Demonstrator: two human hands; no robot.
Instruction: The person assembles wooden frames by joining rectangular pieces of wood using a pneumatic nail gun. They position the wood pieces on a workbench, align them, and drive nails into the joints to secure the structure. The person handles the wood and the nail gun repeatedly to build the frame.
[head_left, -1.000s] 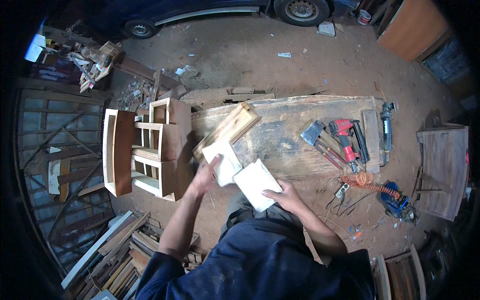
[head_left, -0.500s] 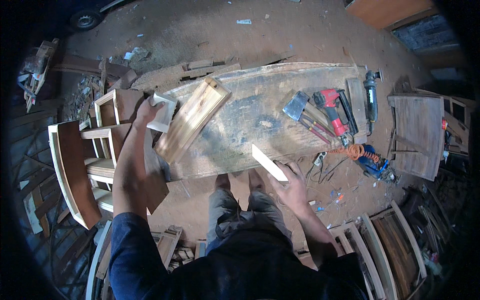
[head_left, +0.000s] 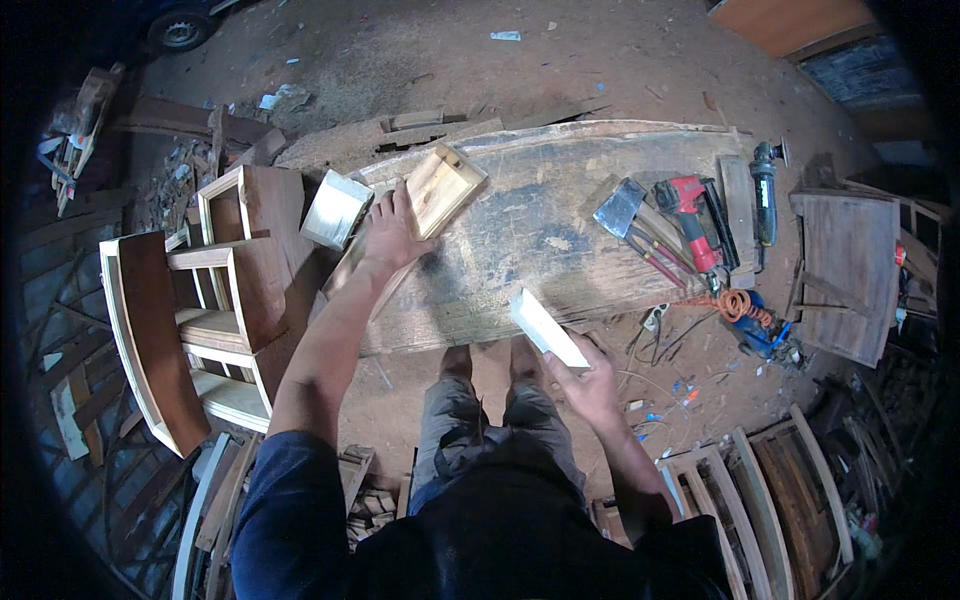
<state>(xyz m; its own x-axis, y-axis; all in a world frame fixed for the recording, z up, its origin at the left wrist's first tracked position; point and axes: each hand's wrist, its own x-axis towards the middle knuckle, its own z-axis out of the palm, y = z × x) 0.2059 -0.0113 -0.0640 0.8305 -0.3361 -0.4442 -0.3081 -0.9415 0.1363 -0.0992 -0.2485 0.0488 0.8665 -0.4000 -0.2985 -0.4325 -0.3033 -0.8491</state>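
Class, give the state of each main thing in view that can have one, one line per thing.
Left hand, open, resting on the shallow wooden box
Right hand, closed around the pale wood piece
Shallow wooden box, lying aslant on the workbench
Hatchet, lying down
Nail gun, lying on its side
Angle grinder, set down
Orange hose, coiled
Wooden cabinet, compartments open

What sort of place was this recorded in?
Most likely a woodworking shop: a hatchet and a red nail gun lie on a worn wooden worktop, with an open-fronted wooden cabinet frame at its left end.
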